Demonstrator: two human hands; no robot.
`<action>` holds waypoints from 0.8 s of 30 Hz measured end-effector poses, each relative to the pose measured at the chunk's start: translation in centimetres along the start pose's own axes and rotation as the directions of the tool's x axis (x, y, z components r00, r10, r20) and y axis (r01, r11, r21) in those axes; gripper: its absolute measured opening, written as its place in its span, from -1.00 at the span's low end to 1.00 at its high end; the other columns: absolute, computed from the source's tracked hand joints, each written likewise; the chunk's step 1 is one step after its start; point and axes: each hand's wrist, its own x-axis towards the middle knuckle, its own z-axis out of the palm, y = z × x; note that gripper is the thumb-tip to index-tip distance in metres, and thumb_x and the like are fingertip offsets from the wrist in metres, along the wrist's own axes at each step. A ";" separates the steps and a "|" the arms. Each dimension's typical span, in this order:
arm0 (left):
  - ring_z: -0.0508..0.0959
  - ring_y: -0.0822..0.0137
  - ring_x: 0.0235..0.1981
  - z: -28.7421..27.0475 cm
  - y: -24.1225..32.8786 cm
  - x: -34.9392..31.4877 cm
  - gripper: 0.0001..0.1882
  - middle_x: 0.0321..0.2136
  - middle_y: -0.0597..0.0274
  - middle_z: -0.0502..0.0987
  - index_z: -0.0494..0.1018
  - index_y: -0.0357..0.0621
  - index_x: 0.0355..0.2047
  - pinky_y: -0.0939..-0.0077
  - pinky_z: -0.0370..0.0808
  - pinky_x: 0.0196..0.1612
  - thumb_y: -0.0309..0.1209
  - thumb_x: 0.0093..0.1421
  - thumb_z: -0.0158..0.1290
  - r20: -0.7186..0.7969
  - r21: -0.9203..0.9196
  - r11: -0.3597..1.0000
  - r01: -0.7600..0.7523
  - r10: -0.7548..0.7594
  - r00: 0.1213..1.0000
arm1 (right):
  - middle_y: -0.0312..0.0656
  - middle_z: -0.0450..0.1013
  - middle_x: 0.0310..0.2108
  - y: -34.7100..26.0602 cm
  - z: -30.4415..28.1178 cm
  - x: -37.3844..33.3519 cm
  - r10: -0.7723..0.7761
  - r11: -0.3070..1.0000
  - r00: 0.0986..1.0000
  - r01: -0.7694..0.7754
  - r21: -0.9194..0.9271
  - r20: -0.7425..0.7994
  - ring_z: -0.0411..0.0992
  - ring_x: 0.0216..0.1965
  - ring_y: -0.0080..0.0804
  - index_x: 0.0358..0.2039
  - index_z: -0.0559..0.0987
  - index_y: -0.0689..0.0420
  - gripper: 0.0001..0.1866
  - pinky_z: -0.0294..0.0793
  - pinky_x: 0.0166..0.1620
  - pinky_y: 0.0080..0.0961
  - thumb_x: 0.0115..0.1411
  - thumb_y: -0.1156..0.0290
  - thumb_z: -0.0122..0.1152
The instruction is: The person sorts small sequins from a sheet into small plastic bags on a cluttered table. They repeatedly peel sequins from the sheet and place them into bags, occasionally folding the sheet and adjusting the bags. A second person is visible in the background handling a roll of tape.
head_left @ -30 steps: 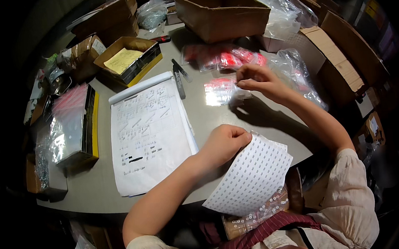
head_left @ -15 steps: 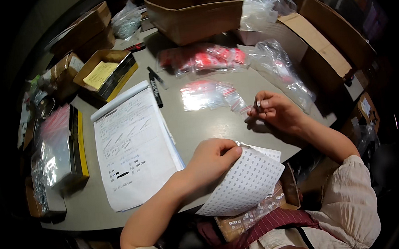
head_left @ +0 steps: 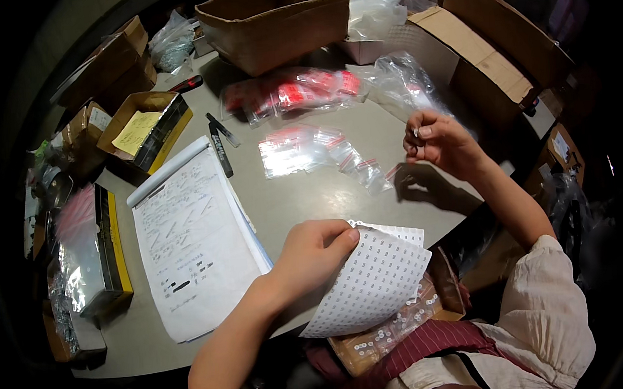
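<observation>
My left hand (head_left: 315, 255) pinches the top edge of a white sheet of small printed stickers (head_left: 377, 279) between thumb and fingers. The sheet slants down over the table's near edge, with another sheet showing behind it. Raised over the right side of the table, my right hand (head_left: 440, 142) is closed in a pinch, with a small white sticker (head_left: 416, 133) at its fingertips. Left of that hand, small clear zip bags (head_left: 371, 173) with red strips lie in an overlapping row on the table (head_left: 305, 202).
A written notepad (head_left: 193, 244) and black marker (head_left: 221, 149) lie left. Farther back are red-and-clear bag packs (head_left: 291, 92) and a big cardboard box (head_left: 276, 29). Boxes (head_left: 147, 130) line the left side. A cardboard box with round white stickers (head_left: 388, 336) sits below the sheet.
My right hand has lifted up and away from the row of zip bags. My left hand keeps its hold on the sticker sheet. The whole view has shifted slightly.
</observation>
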 end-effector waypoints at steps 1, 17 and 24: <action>0.47 0.40 -0.36 0.0 -0.1 -0.1 -0.57 -0.46 0.19 0.55 0.56 -0.36 -0.30 0.41 0.45 -0.21 -0.13 0.35 0.06 0.001 -0.005 1.000 -0.001 0.001 1.000 | -0.25 0.45 -0.42 -0.7 -0.2 0.1 -0.016 0.999 0.999 0.017 -0.033 0.036 0.47 -0.41 -0.53 -0.24 0.50 0.20 -0.84 0.58 -0.23 -0.57 0.25 0.39 0.22; 0.46 0.46 -0.38 0.5 -0.6 -0.1 -0.61 -0.47 0.24 0.54 0.55 -0.37 -0.30 0.45 0.44 -0.24 -0.19 0.39 0.05 -0.047 -0.018 1.000 -0.015 0.014 0.999 | 0.07 0.55 -0.35 -1.0 -0.2 0.5 0.152 0.139 0.986 0.045 -0.989 0.067 0.53 -0.30 -0.04 -0.21 0.51 0.29 -0.67 0.46 -0.22 -0.26 0.24 0.25 0.33; 0.47 0.41 -0.41 0.5 -0.5 -0.1 -0.64 -0.49 0.17 0.55 0.56 -0.34 -0.31 0.41 0.45 -0.27 -0.22 0.38 0.06 -0.057 0.004 1.000 -0.019 0.020 0.998 | -0.14 0.48 -0.33 -1.3 1.4 1.6 0.101 0.482 0.974 0.129 -0.867 0.201 0.43 -0.32 -0.41 -0.17 0.47 0.23 -0.73 0.46 -0.20 -0.42 0.27 0.32 0.26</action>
